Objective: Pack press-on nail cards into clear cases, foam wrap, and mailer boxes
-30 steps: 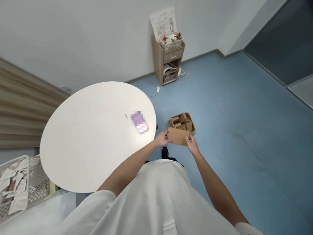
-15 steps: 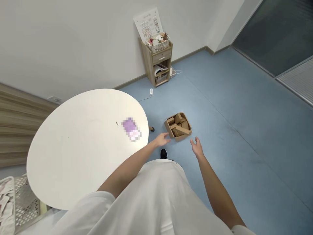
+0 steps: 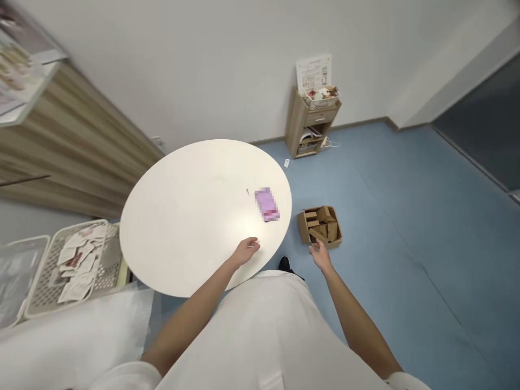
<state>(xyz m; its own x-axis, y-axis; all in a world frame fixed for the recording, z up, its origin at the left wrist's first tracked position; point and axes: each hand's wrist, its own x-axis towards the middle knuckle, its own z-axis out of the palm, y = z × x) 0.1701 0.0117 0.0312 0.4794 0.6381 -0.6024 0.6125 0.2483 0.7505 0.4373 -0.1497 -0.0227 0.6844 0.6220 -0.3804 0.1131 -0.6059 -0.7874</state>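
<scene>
My left hand [image 3: 246, 251] hangs over the near right part of a round white table [image 3: 190, 216], fingers loosely apart and holding nothing. Beyond it on the tabletop lies a blurred purple item [image 3: 266, 202] whose kind I cannot make out, with a tiny dark object [image 3: 247, 191] beside it. My right hand [image 3: 320, 254] is off the table's right side, empty with fingers apart. In the view it overlaps the near edge of a cardboard box [image 3: 304, 232] on the floor, which contains several smaller brown boxes [image 3: 324, 214]. Whether it touches the box I cannot tell.
A small wooden cabinet [image 3: 298, 124] stands at the wall, topped by a white basket [image 3: 325, 101]. Perforated white baskets [image 3: 40, 287] with packets sit at left, below a wood-grain cabinet [image 3: 93, 124]. My black shoe [image 3: 284, 264] is between table and box.
The view has turned left, bringing more of the baskets and the left cabinet into sight. My left hand has moved from near the box to over the table; both hands remain empty.
</scene>
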